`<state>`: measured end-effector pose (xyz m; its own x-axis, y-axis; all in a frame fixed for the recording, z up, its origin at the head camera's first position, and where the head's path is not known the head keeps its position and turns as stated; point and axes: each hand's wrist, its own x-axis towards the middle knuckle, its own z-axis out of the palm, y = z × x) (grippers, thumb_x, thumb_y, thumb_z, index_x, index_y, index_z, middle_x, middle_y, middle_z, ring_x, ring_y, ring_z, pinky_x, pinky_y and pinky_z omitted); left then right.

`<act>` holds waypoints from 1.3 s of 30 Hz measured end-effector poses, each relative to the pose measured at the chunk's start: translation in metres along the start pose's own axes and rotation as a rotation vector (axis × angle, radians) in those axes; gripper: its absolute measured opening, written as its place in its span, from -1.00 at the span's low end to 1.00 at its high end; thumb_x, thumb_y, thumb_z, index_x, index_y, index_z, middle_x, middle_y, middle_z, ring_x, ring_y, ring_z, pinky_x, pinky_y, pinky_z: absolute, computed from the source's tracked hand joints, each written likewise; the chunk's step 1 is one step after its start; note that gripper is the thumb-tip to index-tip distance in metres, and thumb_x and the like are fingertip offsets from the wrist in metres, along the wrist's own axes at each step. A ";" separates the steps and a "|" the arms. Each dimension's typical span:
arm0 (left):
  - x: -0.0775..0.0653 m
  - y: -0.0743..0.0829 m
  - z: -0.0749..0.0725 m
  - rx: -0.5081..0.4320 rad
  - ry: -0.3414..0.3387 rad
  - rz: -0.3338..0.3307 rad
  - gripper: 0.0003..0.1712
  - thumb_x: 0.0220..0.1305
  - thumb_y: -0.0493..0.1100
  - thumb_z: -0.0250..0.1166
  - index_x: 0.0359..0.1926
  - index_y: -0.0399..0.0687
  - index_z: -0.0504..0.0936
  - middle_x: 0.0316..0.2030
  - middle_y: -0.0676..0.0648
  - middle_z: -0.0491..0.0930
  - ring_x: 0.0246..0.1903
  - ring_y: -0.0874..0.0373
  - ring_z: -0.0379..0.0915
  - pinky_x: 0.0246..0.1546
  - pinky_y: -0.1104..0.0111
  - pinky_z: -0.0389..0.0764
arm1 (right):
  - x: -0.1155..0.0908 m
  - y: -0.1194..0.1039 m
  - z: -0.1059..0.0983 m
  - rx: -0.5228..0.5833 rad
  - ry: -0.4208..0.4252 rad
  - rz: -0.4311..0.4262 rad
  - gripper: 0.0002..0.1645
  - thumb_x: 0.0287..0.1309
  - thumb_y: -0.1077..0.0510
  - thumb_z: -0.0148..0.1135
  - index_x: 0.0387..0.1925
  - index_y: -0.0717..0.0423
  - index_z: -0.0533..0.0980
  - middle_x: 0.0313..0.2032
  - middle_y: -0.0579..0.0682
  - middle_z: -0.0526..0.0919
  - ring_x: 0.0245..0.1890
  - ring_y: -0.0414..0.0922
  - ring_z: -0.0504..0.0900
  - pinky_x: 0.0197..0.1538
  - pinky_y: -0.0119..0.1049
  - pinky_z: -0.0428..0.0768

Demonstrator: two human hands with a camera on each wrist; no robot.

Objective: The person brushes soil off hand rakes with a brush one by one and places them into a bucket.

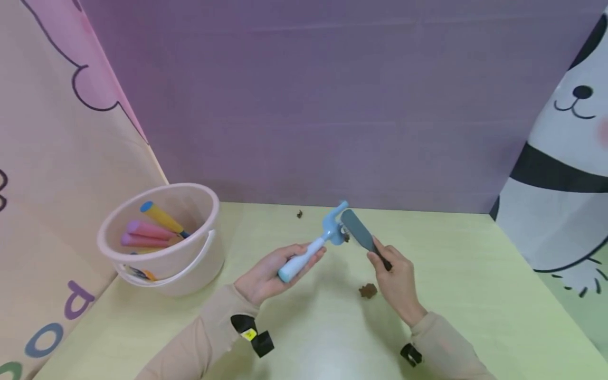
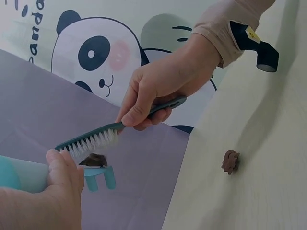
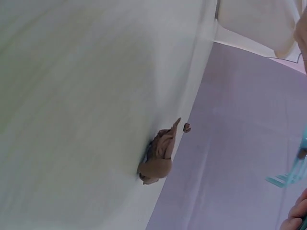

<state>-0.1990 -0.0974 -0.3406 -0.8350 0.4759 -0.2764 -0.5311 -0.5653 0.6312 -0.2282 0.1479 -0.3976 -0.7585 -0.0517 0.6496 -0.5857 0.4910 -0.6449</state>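
Left hand (image 1: 266, 277) grips the blue tool (image 1: 313, 245), right hand (image 1: 396, 279) grips the brush (image 1: 363, 235); wall lettering unreadable.

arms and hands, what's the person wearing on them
Both arms wear long beige sleeves, left sleeve and right sleeve. Each wrist carries a black strapped device: the left wrist device bears a small yellow sticker, the right wrist device is plain black. Both hands are bare, no gloves.

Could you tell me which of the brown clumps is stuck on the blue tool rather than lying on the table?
It is the dark clump on the blue tool's head, right under the brush bristles. The other clumps lie loose on the green table.
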 end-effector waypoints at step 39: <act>-0.027 -0.005 -0.027 1.853 0.334 0.762 -0.53 0.13 -0.39 0.16 0.11 -0.32 0.46 -0.07 -0.25 0.60 -0.81 0.44 0.09 -0.85 0.63 0.24 | -0.001 0.010 -0.034 -0.035 -0.007 0.149 -0.60 0.10 0.28 0.21 0.01 0.26 0.51 -0.58 -0.02 0.45 -0.70 -0.36 0.20 -0.68 -0.49 0.24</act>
<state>-0.1775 -0.1256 -0.3562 -0.8764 0.2817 0.3906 0.4452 0.7832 0.4340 -0.2235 0.1825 -0.3903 -0.8386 0.0180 0.5445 -0.4560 0.5234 -0.7197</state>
